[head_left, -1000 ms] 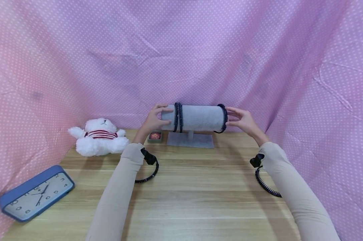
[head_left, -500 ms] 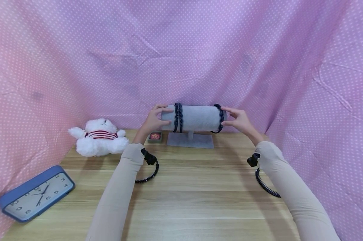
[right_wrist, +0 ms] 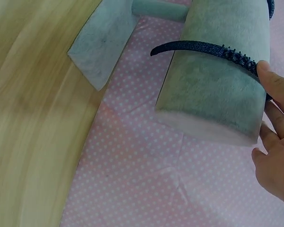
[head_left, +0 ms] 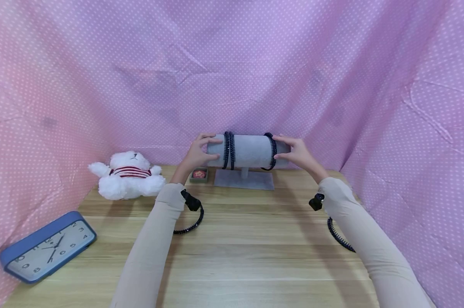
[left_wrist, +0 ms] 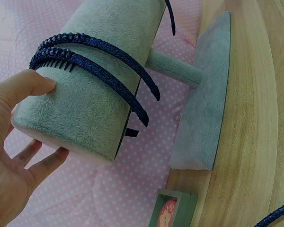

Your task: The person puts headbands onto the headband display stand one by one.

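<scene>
A grey plush headband stand (head_left: 252, 151) stands at the back of the table, its thick roll level on a short post. My left hand (head_left: 195, 155) holds the roll's left end, thumb and fingers spread around it. Just right of that hand, two dark beaded headbands (left_wrist: 109, 81) sit close together over the roll. Near the roll's right end my right hand (head_left: 302, 155) grips a third dark headband (right_wrist: 194, 46) that arches over it. In the right wrist view the thumb lies against its beaded, toothed part, and part of the roll beyond the headband stays bare.
Two more dark headbands lie on the wooden table, one beside the left forearm (head_left: 189, 230) and one partly under the right sleeve (head_left: 337, 237). A small green box (head_left: 199, 174), a white plush bear (head_left: 129, 182) and a blue clock (head_left: 48, 248) are at left. Pink dotted cloth (head_left: 232, 64) surrounds the table.
My right hand has moved left along the roll, and the headband with it, from the right end inward. The left hand keeps its hold on the left end.
</scene>
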